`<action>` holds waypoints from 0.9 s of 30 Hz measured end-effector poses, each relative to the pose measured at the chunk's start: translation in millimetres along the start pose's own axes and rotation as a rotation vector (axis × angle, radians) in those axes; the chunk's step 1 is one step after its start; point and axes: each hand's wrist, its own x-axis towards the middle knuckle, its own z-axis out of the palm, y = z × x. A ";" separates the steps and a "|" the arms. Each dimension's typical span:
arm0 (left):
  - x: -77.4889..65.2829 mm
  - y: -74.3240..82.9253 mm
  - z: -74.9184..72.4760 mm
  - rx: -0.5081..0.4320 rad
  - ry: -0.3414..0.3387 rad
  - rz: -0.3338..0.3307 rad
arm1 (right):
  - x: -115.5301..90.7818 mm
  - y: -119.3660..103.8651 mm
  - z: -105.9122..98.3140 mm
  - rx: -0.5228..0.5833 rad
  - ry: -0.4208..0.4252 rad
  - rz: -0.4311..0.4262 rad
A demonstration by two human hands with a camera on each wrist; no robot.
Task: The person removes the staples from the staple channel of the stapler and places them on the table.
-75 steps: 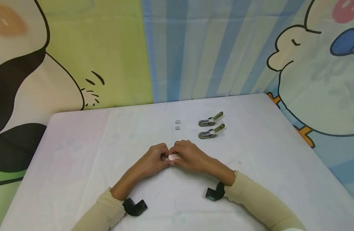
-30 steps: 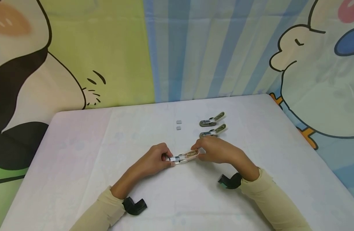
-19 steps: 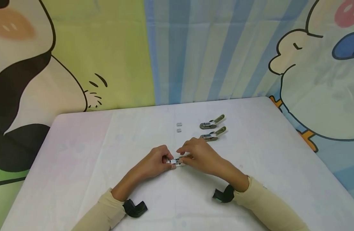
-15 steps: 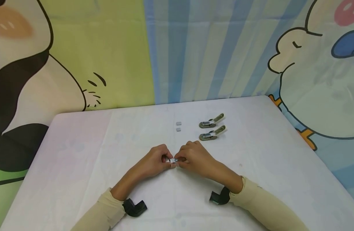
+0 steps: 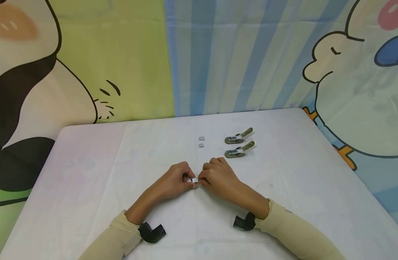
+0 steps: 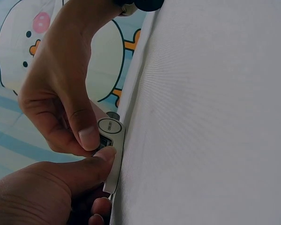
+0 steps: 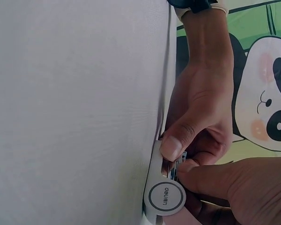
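A small white stapler with a pink lid, marked "deli" on its round pivot, sits low at the table's surface between the hands; it shows in the left wrist view [image 6: 115,168] and the right wrist view [image 7: 152,187]. My left hand [image 5: 174,182] pinches the front of its base between thumb and fingers. With thumb and index finger, my right hand [image 5: 222,180] pinches at the metal staple channel in its middle. The lid is raised and mostly hidden behind the right hand. Whether a staple strip lies between the right fingertips cannot be made out.
Two olive-green staplers stand with lids raised, one farther back [image 5: 234,139] and one nearer [image 5: 234,154]. Left of them lie two small grey staple strips, a rear one [image 5: 201,138] and a front one [image 5: 201,145]. A white cloth covers the table [image 5: 88,173]; a cartoon-printed curtain [image 5: 134,65] hangs behind.
My right hand first covered the stapler's right side, then moved right to the raised lid's end, and came back left to the staple channel. My left hand stayed on the base.
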 end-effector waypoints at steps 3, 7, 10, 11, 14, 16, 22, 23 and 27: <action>0.7 0.7 -0.3 -0.001 0.001 -0.004 | 0.3 -0.3 -1.1 0.009 0.008 0.001; 1.4 1.1 -0.6 -0.005 0.000 0.001 | 0.8 0.2 -0.5 0.045 0.028 0.013; 1.4 1.3 -0.7 -0.012 -0.005 0.011 | 1.1 0.8 1.6 0.082 0.043 0.039; 1.4 1.3 -0.7 -0.016 -0.005 0.014 | 1.2 0.9 2.2 0.091 0.050 0.051; 1.1 0.7 -0.6 -0.013 -0.004 0.019 | 1.7 0.5 4.2 0.107 0.064 0.073; 0.7 -0.3 -0.5 -0.010 -0.001 0.018 | 1.9 -0.2 4.9 0.102 0.070 0.068; 0.2 -3.0 0.2 -0.001 0.001 0.020 | 1.2 -3.0 5.6 0.016 0.075 0.007; 0.2 -2.8 0.1 -0.004 0.002 0.018 | 1.2 -3.2 5.8 -0.002 0.077 -0.002; 0.1 -1.9 0.2 -0.023 0.011 0.022 | 1.0 -3.4 6.4 -0.049 0.085 -0.026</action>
